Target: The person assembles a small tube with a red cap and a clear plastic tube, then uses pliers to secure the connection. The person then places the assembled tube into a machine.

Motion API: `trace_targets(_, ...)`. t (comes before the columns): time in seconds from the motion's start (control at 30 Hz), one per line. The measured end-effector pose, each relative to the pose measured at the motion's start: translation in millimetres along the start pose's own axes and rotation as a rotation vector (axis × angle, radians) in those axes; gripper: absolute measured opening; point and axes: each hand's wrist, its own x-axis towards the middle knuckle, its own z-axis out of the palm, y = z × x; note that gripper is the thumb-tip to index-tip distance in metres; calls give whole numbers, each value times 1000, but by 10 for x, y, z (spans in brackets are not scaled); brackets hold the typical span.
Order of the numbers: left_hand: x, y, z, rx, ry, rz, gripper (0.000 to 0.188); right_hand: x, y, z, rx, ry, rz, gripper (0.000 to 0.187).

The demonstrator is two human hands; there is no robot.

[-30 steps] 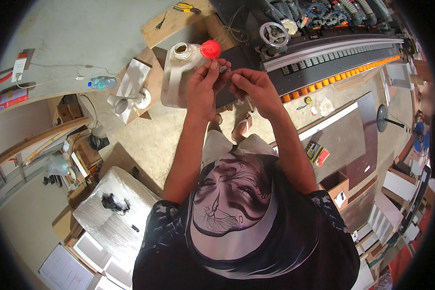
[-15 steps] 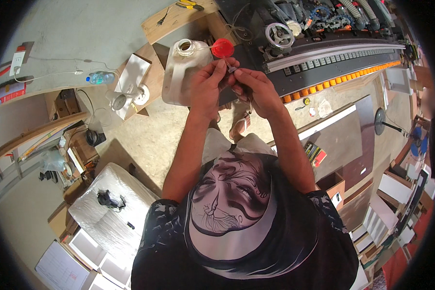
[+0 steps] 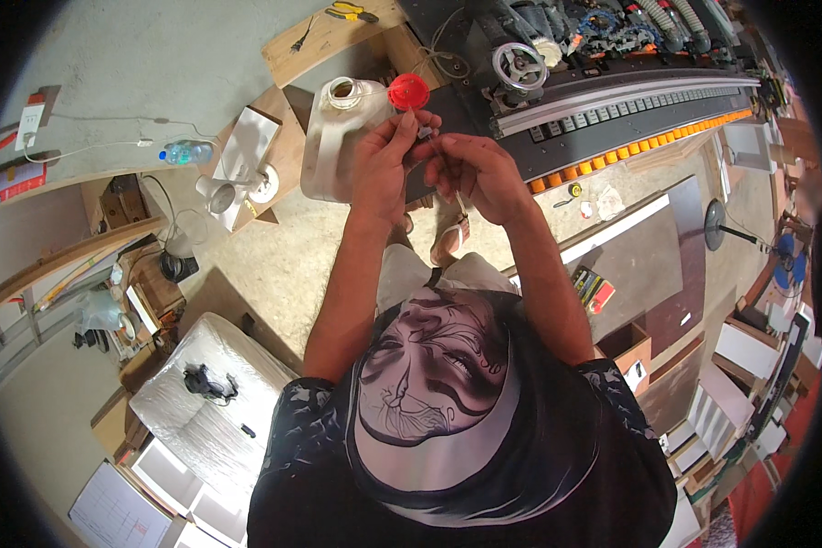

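My left hand (image 3: 385, 157) is closed, with thumb and forefinger pinching a small greyish fitting (image 3: 424, 133) just below a round red cap (image 3: 408, 91). Close on its right is my right hand (image 3: 486, 178), fingers curled together. Something thin seems to be between those fingertips, too small to make out. A whitish plastic jug (image 3: 324, 151) stands beside my left hand, its neck uncovered. From the jug's mouth a thin pale tube (image 3: 371, 94) runs across to the red cap.
A dark machine with a handwheel (image 3: 520, 68), a metal rail and a row of orange rollers (image 3: 612, 160) stretches to the right. Pliers (image 3: 352, 12) lie on a wooden board at the top. A water bottle (image 3: 187, 152) lies at left. Panels (image 3: 644, 251) rest on the floor at right.
My right fingers have drawn slightly away from the small fitting, widening the gap between the hands. The whole view has shifted a little; the left hand keeps its pinch.
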Motion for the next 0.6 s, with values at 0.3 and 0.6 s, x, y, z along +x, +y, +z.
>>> trace_targets(0.3, -16, -14, 13, -16, -9, 8, 30, 40, -21, 99, 21, 77, 29, 45)
trace_targets(0.6, -41, -8, -17, 197, -11, 92, 26, 124, 10, 122, -72, 106, -17, 41)
